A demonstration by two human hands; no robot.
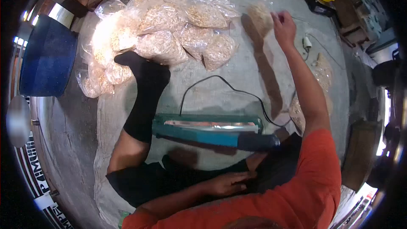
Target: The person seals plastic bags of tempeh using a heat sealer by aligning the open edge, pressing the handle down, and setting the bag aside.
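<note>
Head view: right hand [285,27] pinches bag [259,19] edge, sheet [214,97] spreading around; left hand [231,183] unclenched

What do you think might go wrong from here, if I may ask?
The right hand seems to pinch only the edge of a clear plastic bag of pale flakes, so it might slip. A thin black cord loops across the grey sheet beside the long green-and-blue device; snagging it could tug the device. A black-socked foot lies close against the piled clear flake-filled bags; shifting might crush one.
</note>
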